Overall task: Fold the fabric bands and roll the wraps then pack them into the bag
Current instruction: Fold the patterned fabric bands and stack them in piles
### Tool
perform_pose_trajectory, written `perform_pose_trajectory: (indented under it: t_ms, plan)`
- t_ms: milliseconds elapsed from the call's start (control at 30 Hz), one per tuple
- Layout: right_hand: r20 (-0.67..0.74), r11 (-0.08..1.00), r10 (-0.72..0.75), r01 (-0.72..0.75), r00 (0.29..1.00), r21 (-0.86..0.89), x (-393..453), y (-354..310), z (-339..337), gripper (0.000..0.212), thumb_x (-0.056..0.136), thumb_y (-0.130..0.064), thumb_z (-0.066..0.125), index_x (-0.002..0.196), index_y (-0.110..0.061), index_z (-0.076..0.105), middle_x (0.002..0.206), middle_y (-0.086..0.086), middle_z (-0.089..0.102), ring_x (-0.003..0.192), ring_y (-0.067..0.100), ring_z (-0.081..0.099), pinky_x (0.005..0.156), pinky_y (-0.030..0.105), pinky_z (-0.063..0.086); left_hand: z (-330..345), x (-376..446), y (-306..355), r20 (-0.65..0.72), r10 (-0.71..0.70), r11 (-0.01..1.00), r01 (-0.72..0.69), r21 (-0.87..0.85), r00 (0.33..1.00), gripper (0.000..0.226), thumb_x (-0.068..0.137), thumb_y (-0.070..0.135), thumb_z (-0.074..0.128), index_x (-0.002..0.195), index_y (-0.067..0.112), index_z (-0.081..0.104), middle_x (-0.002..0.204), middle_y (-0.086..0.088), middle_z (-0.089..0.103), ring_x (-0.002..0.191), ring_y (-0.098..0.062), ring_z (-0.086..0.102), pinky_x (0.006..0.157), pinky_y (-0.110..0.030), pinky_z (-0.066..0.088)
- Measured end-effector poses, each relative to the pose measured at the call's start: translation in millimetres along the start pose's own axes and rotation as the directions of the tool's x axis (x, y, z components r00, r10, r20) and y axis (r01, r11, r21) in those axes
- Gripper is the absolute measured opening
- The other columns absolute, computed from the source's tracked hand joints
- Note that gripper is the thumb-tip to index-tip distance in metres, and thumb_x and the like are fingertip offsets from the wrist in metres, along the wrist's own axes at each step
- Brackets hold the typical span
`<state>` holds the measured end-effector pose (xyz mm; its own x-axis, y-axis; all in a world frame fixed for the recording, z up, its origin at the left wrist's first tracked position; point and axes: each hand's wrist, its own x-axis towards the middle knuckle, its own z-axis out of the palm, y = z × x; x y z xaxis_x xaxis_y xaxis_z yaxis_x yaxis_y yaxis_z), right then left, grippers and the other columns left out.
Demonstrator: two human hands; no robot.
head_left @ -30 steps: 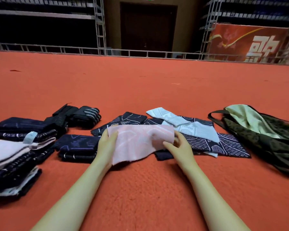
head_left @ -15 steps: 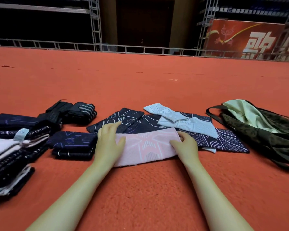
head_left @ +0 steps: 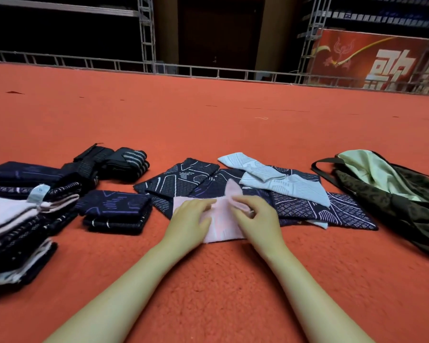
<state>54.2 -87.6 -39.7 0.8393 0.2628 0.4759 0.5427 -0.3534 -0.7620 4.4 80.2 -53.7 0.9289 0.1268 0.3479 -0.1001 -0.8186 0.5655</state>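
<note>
Head view: pink band (head_left: 221, 225) on carpet (head_left: 233, 280), now half its earlier width. Right hand (head_left: 256, 215) pinches end, carrying it leftward; left hand (head_left: 187, 219) presses flat, fingers straight. Fold midway. Bag (head_left: 391, 194) right, unpacked.

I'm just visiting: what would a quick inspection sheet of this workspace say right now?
Surface: red carpet, fuzzy.
Job's things: pink band half folded; loose dark bands and pale bands behind it; folded stack far left; small folded pile; rolled wraps; bag lies open at right.
Clutter: nothing seen.
Hands: left hand presses the pink band flat; right hand pinches its lifted end.
Cables: nothing seen.
Surroundings: metal railing, red banner, dark door.
</note>
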Motion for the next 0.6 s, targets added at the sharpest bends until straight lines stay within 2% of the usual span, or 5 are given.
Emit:
perform_pose_trajectory:
  t_ms: [100, 233, 333, 433, 600]
  plan:
    - [0.140, 0.984, -0.105, 0.123, 0.985, -0.126, -5, 3, 11, 0.017, 0.081, -0.013, 0.069, 0.095, -0.020, 0.074, 0.089, -0.008, 0.067, 0.076, 0.006, 0.057, 0.068, 0.012, 0.040, -4, 2, -1, -0.079, -0.107, 0.977, 0.090, -0.191, 0.991, 0.048, 0.084, 0.004, 0.053, 0.129, 0.020, 0.053, 0.106, 0.003, 0.067, 0.105, -0.014, 0.058, 0.090, -0.022, 0.040]
    - [0.211, 0.983, -0.108, 0.136, 0.971, -0.123, -4, 0, 6, 0.013, 0.086, -0.024, 0.064, 0.092, -0.020, 0.074, 0.087, -0.004, 0.069, 0.078, 0.011, 0.058, 0.073, 0.026, 0.045, -3, 3, 1, -0.091, -0.127, 0.972, 0.105, -0.211, 0.988, 0.045, 0.086, 0.004, 0.053, 0.128, 0.021, 0.053, 0.095, 0.009, 0.066, 0.100, -0.011, 0.059, 0.088, -0.022, 0.040]
    - [0.313, 0.986, -0.067, 0.111, 0.947, -0.126, -4, -4, 2, 0.030, 0.095, -0.029, 0.052, 0.082, -0.013, 0.074, 0.088, -0.004, 0.071, 0.086, 0.010, 0.060, 0.083, 0.030, 0.045, -1, 3, 1, -0.098, -0.082, 0.986, 0.066, -0.154, 0.992, 0.042, 0.087, 0.009, 0.053, 0.127, 0.023, 0.054, 0.097, 0.008, 0.065, 0.102, -0.015, 0.057, 0.094, -0.031, 0.042]
    - [0.270, 0.948, -0.121, 0.192, 0.955, -0.255, -3, 6, 6, 0.012, 0.085, -0.021, 0.062, 0.083, -0.020, 0.074, 0.098, -0.007, 0.062, 0.101, 0.012, 0.050, 0.091, 0.029, 0.041, 1, 2, 0, -0.068, -0.026, 1.000, 0.026, 0.000, 0.997, 0.040, 0.090, 0.026, 0.045, 0.129, 0.024, 0.053, 0.109, 0.004, 0.061, 0.109, -0.020, 0.050, 0.098, -0.036, 0.038]
    - [0.325, 0.957, 0.027, 0.070, 0.945, -0.283, -2, 9, 5, 0.047, 0.079, -0.018, 0.067, 0.125, -0.022, 0.057, 0.132, -0.002, 0.039, 0.126, 0.013, 0.028, 0.101, 0.016, 0.020, 4, 2, -2, -0.022, 0.003, 0.993, -0.001, 0.115, 1.000, 0.059, 0.085, 0.052, 0.032, 0.137, 0.027, 0.045, 0.132, 0.005, 0.047, 0.127, -0.016, 0.037, 0.108, -0.034, 0.029]
